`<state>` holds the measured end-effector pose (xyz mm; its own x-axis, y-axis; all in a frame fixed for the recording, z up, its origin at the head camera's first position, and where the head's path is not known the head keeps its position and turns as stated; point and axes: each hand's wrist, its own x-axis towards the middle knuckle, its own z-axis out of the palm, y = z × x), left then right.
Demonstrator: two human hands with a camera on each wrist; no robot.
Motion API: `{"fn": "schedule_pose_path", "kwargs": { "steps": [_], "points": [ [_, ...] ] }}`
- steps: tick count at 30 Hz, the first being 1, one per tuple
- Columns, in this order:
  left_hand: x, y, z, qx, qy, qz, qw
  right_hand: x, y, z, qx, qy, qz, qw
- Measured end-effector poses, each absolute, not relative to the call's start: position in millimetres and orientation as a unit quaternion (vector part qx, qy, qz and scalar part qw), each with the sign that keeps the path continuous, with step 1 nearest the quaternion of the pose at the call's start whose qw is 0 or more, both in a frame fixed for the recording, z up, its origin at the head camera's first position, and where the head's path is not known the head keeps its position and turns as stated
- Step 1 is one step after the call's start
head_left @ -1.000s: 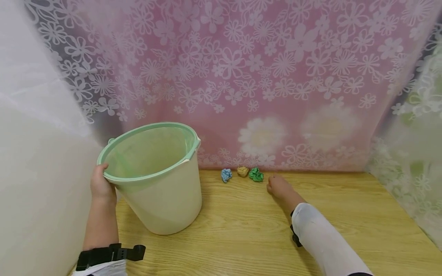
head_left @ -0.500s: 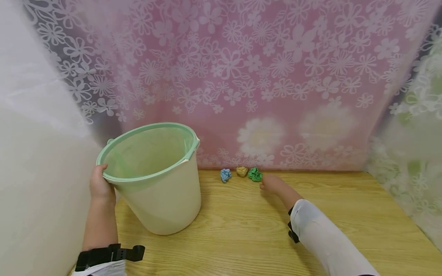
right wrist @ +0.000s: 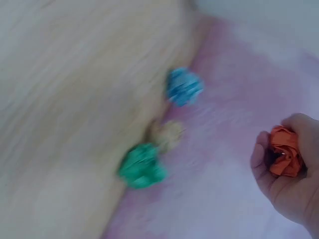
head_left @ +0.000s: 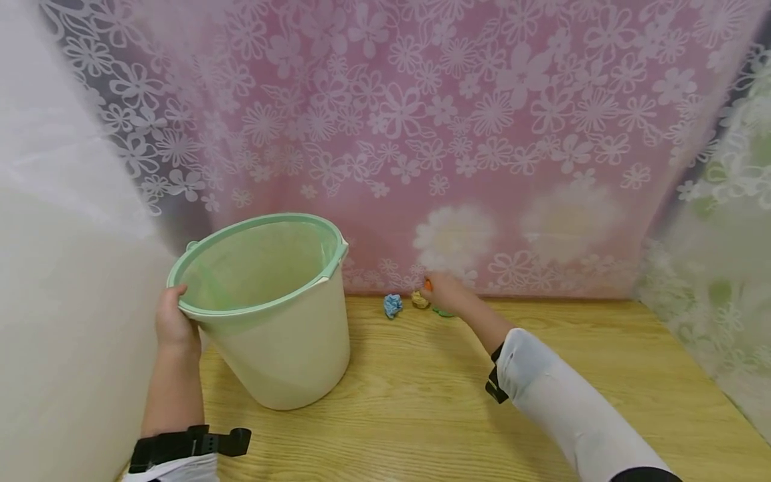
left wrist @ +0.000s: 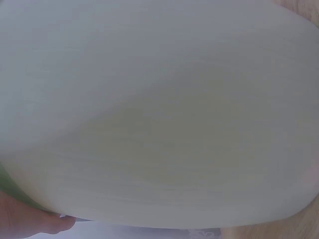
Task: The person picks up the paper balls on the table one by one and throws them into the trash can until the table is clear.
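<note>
A cream bucket (head_left: 289, 348) with a pale green rim stands tilted on the left of the wooden table. My left hand (head_left: 175, 325) grips its rim at the left side, thumb over the edge; in the left wrist view the bucket wall (left wrist: 164, 124) fills most of the picture. An orange crumpled paper ball (right wrist: 285, 152) sits in the curled fingers of my right hand (right wrist: 294, 174). In the head view the right hand (head_left: 448, 293) is raised over the green paper ball (head_left: 444, 312), mostly covering it. Beside it lie a yellow paper ball (head_left: 419, 300) and a blue one (head_left: 393, 306).
The paper balls lie along the back edge of the wooden table (head_left: 409, 415), right by a pink flowered curtain (head_left: 361, 134). A white sheet (head_left: 72, 281) hangs on the left. Translucent flowered curtain (head_left: 723, 281) closes off the right side.
My right hand has come up from the tabletop and moved left, over the green ball, with the orange paper ball now showing in it. The left hand and bucket stay put.
</note>
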<state>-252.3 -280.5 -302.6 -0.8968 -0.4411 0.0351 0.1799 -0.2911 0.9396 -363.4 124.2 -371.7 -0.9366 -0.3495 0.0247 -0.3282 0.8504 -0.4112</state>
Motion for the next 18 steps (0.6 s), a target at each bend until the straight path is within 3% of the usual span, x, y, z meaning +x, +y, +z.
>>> {"fn": "schedule_pose_path", "kwargs": {
  "steps": [18],
  "points": [
    [-253.4,-280.9,-302.7,0.114,-0.553,-0.802,0.195,-325.5,10.0,-259.4,-0.237,0.832,-0.467,-0.183]
  ]
}}
